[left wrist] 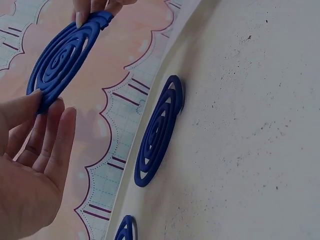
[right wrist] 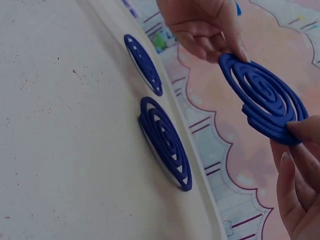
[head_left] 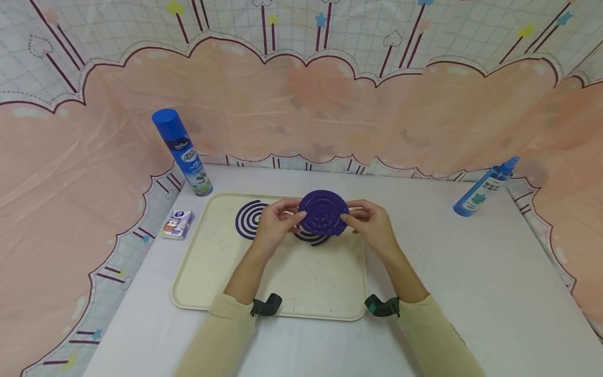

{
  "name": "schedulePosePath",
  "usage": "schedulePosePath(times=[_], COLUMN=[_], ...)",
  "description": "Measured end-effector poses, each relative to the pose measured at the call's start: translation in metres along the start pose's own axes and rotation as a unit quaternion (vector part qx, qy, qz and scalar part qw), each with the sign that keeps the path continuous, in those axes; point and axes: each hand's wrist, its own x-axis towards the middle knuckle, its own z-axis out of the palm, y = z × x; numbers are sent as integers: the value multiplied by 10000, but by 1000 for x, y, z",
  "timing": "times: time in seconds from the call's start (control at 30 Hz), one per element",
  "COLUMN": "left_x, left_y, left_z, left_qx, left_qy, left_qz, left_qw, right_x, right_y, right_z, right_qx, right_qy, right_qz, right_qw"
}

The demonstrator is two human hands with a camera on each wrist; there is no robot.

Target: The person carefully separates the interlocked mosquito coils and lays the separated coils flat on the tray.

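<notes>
Both hands hold up a dark blue spiral mosquito coil (head_left: 323, 212) above the tray. My left hand (head_left: 278, 222) pinches its left edge between thumb and fingers. On the opposite edge, my right hand (head_left: 374, 222) has the same thumb-and-finger pinch. The coil's windings lie close together, with narrow gaps showing in the right wrist view (right wrist: 262, 87). Below, a looser coil (head_left: 237, 220) lies on the tray at the left, partly behind the left hand. Another coil (head_left: 313, 240) lies under the held one and is mostly hidden in the head view; it shows whole in the left wrist view.
The cream tray (head_left: 282, 283) lies on a white table (head_left: 471, 272). A blue spray can (head_left: 188, 159) stands at its back left corner, beside a small patterned box (head_left: 177, 225). Far right stands a blue spray bottle (head_left: 482, 191). Patterned cloth (head_left: 377, 120) hangs behind.
</notes>
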Motion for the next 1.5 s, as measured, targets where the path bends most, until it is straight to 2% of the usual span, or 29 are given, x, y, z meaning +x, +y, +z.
schedulePosePath(times=[0.27,0.43,0.57,0.7,0.87,1.1,1.3,1.5], left_x=[-2,-2,-2,-2,-1,0,-1,-2], left_y=[-2,-1,-2,-3,-3,-2,-3,-5], left_z=[3,6,3,0,-1,1,0,-3], left_qx=[336,500,401,245,11,-152,-339,-647], left_qy=[167,298,249,137,114,170,111,-120], left_qz=[60,117,130,100,11,-83,-41,41], left_qw=[9993,9982,9988,9996,9999,9997,9994,9978], right_x=[-2,-1,-1,-1,-1,-2,-3,-4], right_y=[-1,-1,-1,-1,0,3,3,2], right_z=[3,3,0,-4,-8,-8,-8,-6], right_qx=[-86,36,580,984,1208,1269,1335,1738], right_qy=[191,-13,-303,-406,-539,-764,-783,-746], right_qz=[-103,-94,183,345,175,-177,-161,-170], right_qw=[9997,9999,9977,9937,9911,9888,9878,9818])
